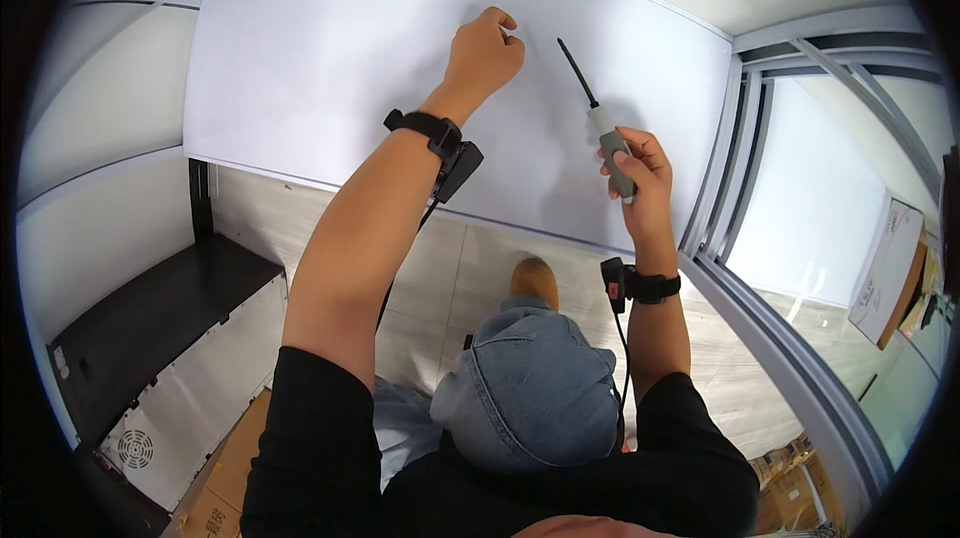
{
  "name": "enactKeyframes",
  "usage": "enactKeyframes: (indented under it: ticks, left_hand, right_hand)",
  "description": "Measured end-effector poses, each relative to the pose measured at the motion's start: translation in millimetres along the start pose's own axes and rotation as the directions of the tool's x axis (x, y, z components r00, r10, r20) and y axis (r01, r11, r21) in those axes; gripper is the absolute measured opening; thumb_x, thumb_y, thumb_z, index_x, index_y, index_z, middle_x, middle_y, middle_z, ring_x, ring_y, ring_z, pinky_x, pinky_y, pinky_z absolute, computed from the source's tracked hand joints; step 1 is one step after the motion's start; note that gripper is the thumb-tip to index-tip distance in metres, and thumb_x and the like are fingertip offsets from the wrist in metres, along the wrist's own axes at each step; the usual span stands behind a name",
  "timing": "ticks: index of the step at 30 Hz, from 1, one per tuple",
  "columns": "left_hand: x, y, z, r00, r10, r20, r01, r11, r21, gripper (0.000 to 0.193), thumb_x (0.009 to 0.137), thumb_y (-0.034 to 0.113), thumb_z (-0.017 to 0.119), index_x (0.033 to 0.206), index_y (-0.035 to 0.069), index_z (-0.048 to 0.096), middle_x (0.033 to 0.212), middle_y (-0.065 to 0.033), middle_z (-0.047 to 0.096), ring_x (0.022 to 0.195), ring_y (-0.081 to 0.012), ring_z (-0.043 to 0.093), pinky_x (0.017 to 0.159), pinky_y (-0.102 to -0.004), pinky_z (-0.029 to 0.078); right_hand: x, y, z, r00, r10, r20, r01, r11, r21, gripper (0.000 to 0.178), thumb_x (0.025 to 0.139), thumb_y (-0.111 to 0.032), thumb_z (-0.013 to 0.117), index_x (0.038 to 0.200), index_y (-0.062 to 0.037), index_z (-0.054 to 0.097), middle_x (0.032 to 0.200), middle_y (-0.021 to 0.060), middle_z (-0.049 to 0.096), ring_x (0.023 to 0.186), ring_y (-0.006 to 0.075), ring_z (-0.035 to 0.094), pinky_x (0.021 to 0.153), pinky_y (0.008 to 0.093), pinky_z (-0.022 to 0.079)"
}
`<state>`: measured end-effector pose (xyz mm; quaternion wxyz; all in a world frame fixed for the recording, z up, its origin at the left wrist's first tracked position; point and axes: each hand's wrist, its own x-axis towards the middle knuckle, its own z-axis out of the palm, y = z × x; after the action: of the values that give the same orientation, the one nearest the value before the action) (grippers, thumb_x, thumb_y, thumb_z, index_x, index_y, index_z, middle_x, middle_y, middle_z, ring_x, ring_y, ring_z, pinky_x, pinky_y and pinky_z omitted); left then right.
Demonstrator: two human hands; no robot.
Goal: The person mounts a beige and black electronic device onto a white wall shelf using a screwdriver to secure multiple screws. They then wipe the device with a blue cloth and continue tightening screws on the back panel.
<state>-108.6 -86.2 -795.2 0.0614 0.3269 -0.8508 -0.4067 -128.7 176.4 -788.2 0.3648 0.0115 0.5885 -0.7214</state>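
My right hand (643, 170) is wrapped round the grey handle of a screwdriver (613, 150), with the thumb lying along it. Its thin black shaft slants up and to the left, and the tip is above the white tabletop (300, 68), touching no other thing that I can see. To the left of the tip, my left hand (487, 50) is closed over the far middle of the table, fingers curled in and thumb near the index finger. What those fingers hold, if anything, is hidden.
Metal frame posts (735, 158) border the table on the right. At lower left stands a black and white metal case (170, 338) beside a cardboard box (225, 478). A white carton (885, 268) is far right. Black straps with small cabled devices sit on both wrists.
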Motion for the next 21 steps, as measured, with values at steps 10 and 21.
enactKeyframes:
  ticks: [10, 21]
  left_hand:
    - [29, -18, 23, 0.95, 0.302, -0.076, -0.278, 0.932, 0.231, 0.013, 0.083, 0.009, 0.064, 0.089, 0.012, 0.075, 0.092, -0.0047, 0.066, 0.095, -0.0247, 0.056, 0.082, -0.0347, 0.049]
    - [26, -26, 25, 0.906, 0.383, -0.179, -0.35, 0.917, 0.192, 0.011, 0.08, 0.006, 0.066, 0.088, 0.01, 0.073, 0.085, -0.003, 0.065, 0.088, -0.0229, 0.057, 0.077, -0.0332, 0.049]
  right_hand:
    - [12, 15, 3, 0.999, 0.054, 0.007, -0.054, 0.997, 0.053, 0.03, 0.083, -0.008, 0.059, 0.113, -0.0018, 0.057, 0.093, 0.0115, 0.064, 0.073, 0.0151, 0.06, 0.049, 0.0232, 0.044]
    - [19, 13, 6, 0.999, 0.029, 0.023, -0.029, 0.999, 0.028, 0.031, 0.083, -0.008, 0.058, 0.114, -0.0017, 0.057, 0.093, 0.0125, 0.064, 0.073, 0.0154, 0.061, 0.049, 0.0234, 0.045]
